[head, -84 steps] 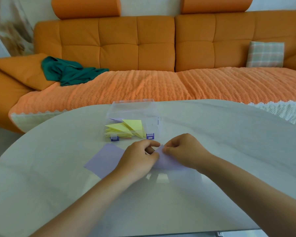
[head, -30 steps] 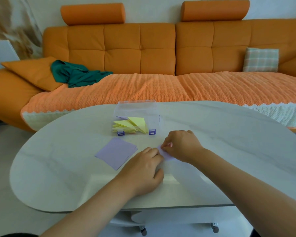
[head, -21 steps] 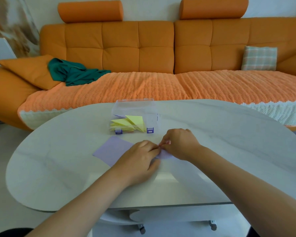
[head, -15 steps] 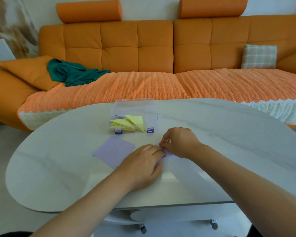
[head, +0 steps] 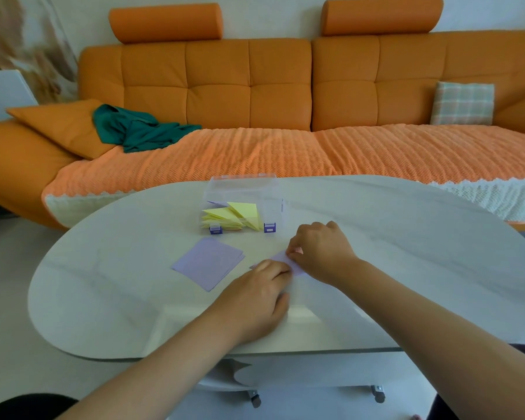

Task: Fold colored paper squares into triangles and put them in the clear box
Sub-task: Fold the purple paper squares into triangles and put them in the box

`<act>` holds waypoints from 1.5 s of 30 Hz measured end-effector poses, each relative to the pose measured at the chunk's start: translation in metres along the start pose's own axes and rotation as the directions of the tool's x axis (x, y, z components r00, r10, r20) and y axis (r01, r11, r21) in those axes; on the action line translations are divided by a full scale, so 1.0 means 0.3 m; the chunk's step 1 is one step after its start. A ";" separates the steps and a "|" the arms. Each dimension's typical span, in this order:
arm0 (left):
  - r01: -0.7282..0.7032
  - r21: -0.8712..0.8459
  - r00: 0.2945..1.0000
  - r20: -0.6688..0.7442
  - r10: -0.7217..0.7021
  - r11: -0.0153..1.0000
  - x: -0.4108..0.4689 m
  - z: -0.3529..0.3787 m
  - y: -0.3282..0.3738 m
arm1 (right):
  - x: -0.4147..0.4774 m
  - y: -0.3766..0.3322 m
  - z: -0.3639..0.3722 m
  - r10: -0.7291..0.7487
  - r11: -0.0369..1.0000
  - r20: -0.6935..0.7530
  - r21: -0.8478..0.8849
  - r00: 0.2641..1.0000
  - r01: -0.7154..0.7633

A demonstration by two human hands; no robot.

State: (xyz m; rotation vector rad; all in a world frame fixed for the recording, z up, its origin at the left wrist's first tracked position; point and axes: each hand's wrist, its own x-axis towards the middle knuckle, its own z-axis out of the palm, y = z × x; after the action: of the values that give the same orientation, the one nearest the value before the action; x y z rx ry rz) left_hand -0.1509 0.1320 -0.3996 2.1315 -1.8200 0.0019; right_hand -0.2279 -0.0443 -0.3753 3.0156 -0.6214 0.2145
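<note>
Mostly hidden: purple sheet (head: 281,257) beneath left hand (head: 255,301), right hand (head: 319,253).

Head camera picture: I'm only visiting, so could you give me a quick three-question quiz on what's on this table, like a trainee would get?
1. True or false: the clear box holds yellow triangles.
2. Where does the stack of purple squares lie? A in the box; B on the table, nearer the person than the box; C under the table.
3. Fill in: the left hand presses and the right hand pinches a ____ paper.
Key: 1 true; 2 B; 3 purple.
</note>
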 end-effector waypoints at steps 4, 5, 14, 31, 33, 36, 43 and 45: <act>0.005 -0.035 1.000 0.005 -0.005 0.999 0.000 -0.001 -0.009 | -0.059 -0.022 0.015 -0.158 0.977 -0.065 -0.153 0.985 0.146; 0.010 -0.040 1.000 0.008 -0.010 0.999 0.000 -0.001 -0.012 | -0.077 -0.029 0.016 -0.188 0.972 -0.075 -0.159 0.979 0.174; 0.026 -0.021 0.999 0.032 -0.025 0.999 -0.011 0.010 -0.012 | -0.202 -0.029 0.015 -0.175 0.979 -0.029 -0.113 0.984 0.171; 0.248 0.218 0.967 -0.002 -0.254 0.944 -0.067 -0.064 -0.017 | -0.224 -0.035 0.017 -0.120 0.991 -0.044 -0.064 0.992 0.117; 0.279 0.203 0.959 -0.022 -0.281 0.938 -0.071 -0.063 -0.015 | -0.227 -0.033 0.019 -0.112 0.994 -0.066 -0.021 0.991 0.111; 0.318 0.207 0.948 -0.056 -0.314 0.925 -0.071 -0.060 -0.012 | -0.231 -0.029 0.022 -0.093 0.995 -0.087 0.033 0.992 0.096; 0.391 0.063 0.914 -0.141 -0.380 0.918 -0.066 -0.060 -0.027 | -0.230 -0.014 0.031 -0.060 0.989 -0.110 0.129 0.992 0.074; 0.313 0.040 0.929 -0.219 -0.297 0.949 -0.068 -0.057 -0.033 | -0.223 -0.013 0.035 -0.057 0.986 -0.118 0.149 0.991 0.074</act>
State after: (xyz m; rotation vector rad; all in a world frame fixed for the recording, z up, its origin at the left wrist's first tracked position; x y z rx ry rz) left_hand -0.1415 0.1570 -0.3904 2.3445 -1.3766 0.2158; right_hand -0.2858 -0.0156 -0.3957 3.1355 -0.5176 0.4471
